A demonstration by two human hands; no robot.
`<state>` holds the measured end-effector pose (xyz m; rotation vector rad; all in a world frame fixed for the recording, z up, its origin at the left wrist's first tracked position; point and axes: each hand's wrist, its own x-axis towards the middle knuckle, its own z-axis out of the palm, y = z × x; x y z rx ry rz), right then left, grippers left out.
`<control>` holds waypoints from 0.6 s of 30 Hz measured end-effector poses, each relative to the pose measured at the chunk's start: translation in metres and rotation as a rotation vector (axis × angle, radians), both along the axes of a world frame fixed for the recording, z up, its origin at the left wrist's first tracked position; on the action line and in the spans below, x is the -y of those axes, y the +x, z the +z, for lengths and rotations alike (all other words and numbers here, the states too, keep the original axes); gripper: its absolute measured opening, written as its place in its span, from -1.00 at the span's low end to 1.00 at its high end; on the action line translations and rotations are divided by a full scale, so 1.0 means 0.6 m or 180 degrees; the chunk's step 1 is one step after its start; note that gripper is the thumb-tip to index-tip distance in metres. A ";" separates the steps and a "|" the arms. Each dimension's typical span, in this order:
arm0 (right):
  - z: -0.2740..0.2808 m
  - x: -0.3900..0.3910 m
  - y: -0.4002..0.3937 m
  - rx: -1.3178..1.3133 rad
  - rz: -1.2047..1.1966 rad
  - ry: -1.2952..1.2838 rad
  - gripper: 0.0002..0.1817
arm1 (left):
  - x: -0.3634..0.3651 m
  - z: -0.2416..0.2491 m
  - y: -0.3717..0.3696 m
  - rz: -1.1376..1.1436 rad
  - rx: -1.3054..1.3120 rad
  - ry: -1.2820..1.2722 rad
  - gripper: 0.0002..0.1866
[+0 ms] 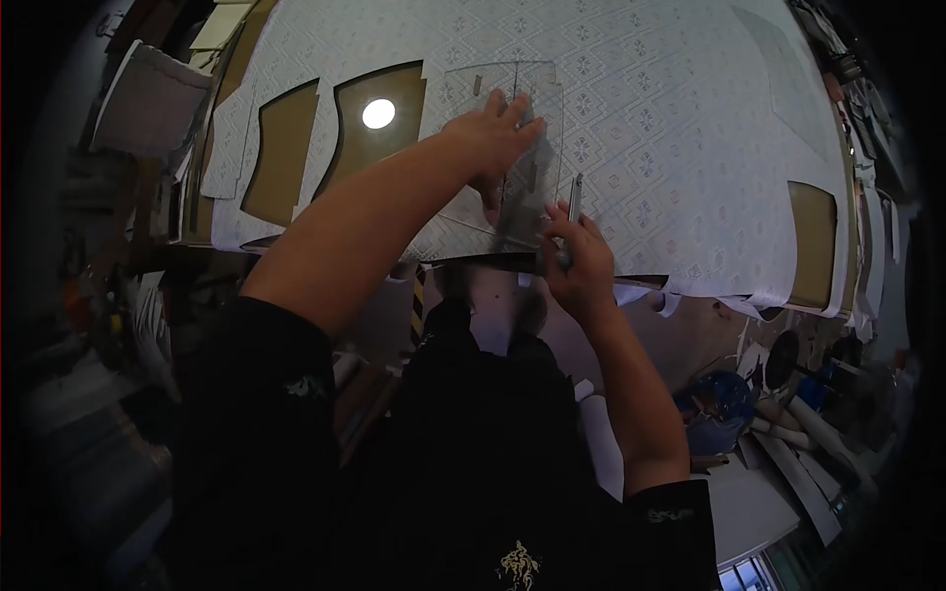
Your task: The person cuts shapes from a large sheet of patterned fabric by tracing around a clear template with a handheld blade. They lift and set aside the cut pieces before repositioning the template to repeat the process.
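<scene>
My left hand (493,138) lies flat, fingers spread, on a clear plastic template (547,108) that rests on white patterned fabric (670,118) covering the table. My right hand (581,261) is at the template's near right edge, closed around a thin metal tool (574,202) whose tip points up along that edge. Whether the tool is a pen or a blade is too small to tell.
Several shaped holes in the fabric show the brown table (286,148), one with a bright light reflection (378,113). Another cut-out (813,241) sits at the right edge. Scraps and rolls (778,414) lie on the floor at right; clutter stands at left.
</scene>
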<state>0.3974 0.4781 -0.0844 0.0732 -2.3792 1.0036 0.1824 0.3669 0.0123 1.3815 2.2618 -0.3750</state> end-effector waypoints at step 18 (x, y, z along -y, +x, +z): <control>0.118 -0.047 0.044 0.1883 0.0509 -0.0899 -0.86 | 0.006 -0.014 -0.002 0.0041 -0.0068 0.0080 0.65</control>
